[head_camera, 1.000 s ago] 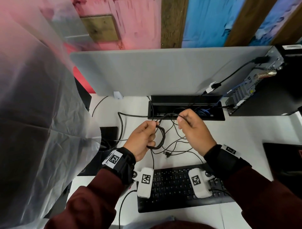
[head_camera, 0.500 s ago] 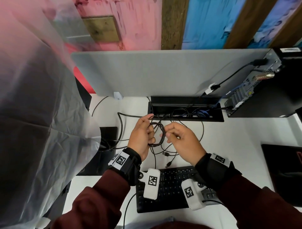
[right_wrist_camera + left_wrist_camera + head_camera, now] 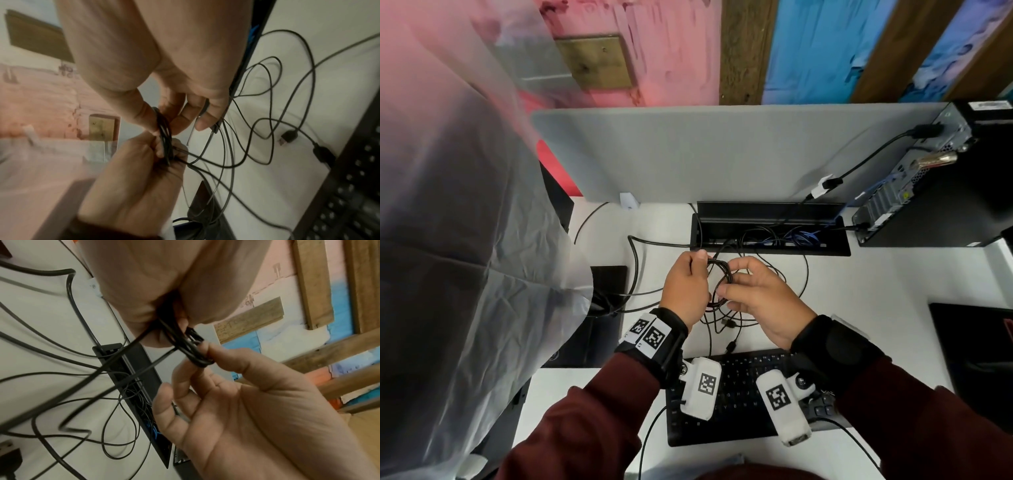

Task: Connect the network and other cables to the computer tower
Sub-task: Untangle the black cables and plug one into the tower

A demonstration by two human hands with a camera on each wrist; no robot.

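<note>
Coiled black cable [image 3: 719, 284] between both hands, left hand [image 3: 685, 291] gripping, right hand [image 3: 760, 301] pinching

The coiled cable [image 3: 717, 284] looks like smooth black rubbery plastic, the desk [image 3: 893, 291] is smooth matt white, the keyboard [image 3: 739, 404] matt black plastic, the tower's [image 3: 945, 192] back bare grey metal, the divider [image 3: 705, 154] matt grey cloth, and the sheet [image 3: 448, 222] filmy translucent plastic.
</note>
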